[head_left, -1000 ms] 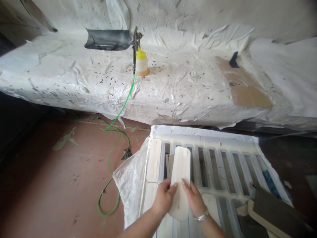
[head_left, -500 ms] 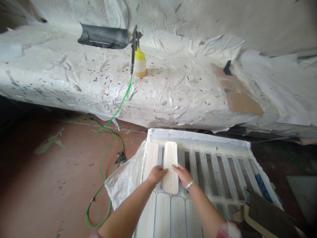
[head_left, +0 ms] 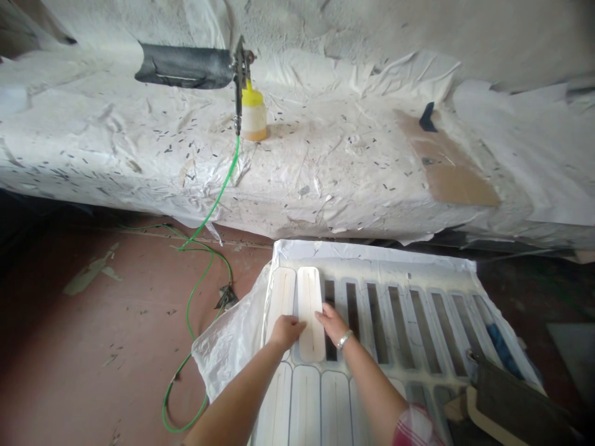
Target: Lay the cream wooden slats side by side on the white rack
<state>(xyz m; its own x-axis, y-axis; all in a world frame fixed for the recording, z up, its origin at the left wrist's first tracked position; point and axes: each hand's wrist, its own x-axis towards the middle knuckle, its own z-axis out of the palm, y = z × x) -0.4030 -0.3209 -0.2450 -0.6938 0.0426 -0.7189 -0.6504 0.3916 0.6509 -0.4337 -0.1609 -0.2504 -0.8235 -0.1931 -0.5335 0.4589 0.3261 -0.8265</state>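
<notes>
A long pale panel with rounded ends point(head_left: 310, 297) lies in or just over the second slot of the slotted rack point(head_left: 372, 263). My left hand point(head_left: 288, 331) grips its left edge, thumb on top. On the opposite edge, my right hand point(head_left: 333, 323) pinches the panel with thumb and fingers; a metal bracelet is on that wrist. Directly to the left, a similar panel point(head_left: 282, 288) fills the first slot. Several more panels point(head_left: 307, 402) form a row nearer to me, partly covered by my right forearm.
A spray gun point(head_left: 239, 80) with a yellow-capped cup point(head_left: 254, 114) stands on the paper-covered ledge point(head_left: 302, 173). Its green hose point(head_left: 218, 198) loops down to the red floor point(head_left: 116, 334). Cardboard point(head_left: 455, 167) lies on the ledge. A dark bag-like item point(head_left: 515, 396) sits at the rack's right.
Both hands have shifted the panel left and lowered it, so it now sits beside the first panel. The slot to its right has become more exposed.
</notes>
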